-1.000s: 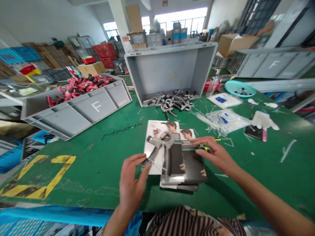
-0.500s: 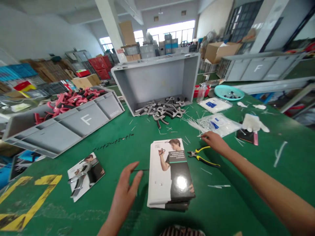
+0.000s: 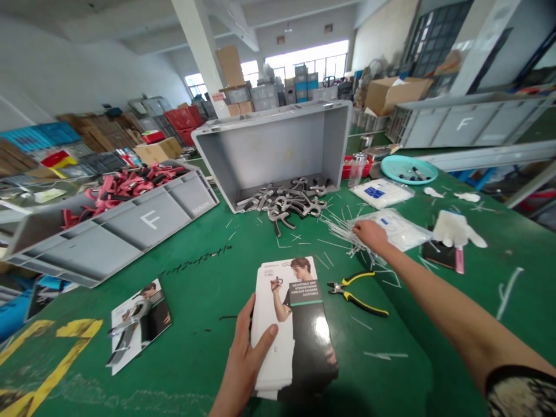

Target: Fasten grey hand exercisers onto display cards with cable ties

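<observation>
My left hand [image 3: 247, 353] grips the left edge of a stack of printed cards [image 3: 282, 353], with the thumb on the top card and the fingers at its side. The top card pictures a person using a grip strengthener. Farther off, my right hand [image 3: 370, 233] is closed over a loose pile of white cable ties [image 3: 341, 229]; its fingertips are partly hidden. Yellow-and-black pliers [image 3: 358, 292] lie open to the right of the cards. At the left, a grey hand grip strengthener [image 3: 130, 327] rests on a single card [image 3: 155, 315].
Grey hand grips [image 3: 289, 202] spill from a tipped grey crate [image 3: 278, 145]. Red hand grips [image 3: 130, 185] fill another crate [image 3: 117, 231] at the left. Plastic bags [image 3: 402, 229], a white glove [image 3: 454, 229] and a turquoise tray [image 3: 393, 168] are at the right.
My left hand has moved right and taken hold of the card stack's left edge. My right hand has reached farther away, onto the cable ties. The view has shifted slightly.
</observation>
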Tool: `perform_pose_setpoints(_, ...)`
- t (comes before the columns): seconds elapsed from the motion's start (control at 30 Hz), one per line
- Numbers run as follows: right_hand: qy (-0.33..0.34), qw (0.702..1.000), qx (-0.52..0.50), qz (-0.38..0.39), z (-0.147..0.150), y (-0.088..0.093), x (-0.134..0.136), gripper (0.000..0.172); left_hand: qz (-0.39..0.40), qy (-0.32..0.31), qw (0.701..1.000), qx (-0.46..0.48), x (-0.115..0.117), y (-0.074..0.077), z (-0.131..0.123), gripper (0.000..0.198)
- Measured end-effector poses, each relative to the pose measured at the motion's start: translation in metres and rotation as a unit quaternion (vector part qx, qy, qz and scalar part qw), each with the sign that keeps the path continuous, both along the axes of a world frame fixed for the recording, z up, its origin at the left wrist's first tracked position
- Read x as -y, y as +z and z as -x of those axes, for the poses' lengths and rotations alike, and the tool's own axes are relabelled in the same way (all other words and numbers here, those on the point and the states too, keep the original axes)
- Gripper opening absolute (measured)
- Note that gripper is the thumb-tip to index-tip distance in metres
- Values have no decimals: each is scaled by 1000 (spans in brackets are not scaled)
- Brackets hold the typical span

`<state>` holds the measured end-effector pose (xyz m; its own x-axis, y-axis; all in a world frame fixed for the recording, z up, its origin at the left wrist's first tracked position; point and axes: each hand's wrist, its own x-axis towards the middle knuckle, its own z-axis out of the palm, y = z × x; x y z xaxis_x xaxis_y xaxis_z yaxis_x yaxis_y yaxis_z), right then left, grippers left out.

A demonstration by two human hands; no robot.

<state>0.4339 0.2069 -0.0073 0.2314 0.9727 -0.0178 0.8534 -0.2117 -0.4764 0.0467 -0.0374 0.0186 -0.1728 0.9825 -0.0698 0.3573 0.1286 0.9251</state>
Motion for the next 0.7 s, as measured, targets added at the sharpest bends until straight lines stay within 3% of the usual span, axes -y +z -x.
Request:
perform_pose_setpoints(0.2,29,971,-232,-52,-12,14,7,27,3,-6,998,57,0,-5,1,72)
perform_pose_setpoints(0.37,87,892,-436,-77,0,26,34,39,3,-30,997,78,1,-16,7,73)
perform_pose_setpoints(0.47,134,844,-515,-67,12,39,59,42,-21,-42,998,28,-1,-17,12,67)
perform_pose_setpoints(0.57,188,806,-561,-33,30,60,89,52,-125,-38,987,-94,-8,5,15,53)
perform_pose_setpoints(0.63,243,767,-593,5,47,78,110,63,-220,-57,960,-165,-17,31,12,43)
perform_pose_setpoints(0.7,291,726,-622,37,69,97,129,63,-287,-119,931,-190,-26,61,3,37)
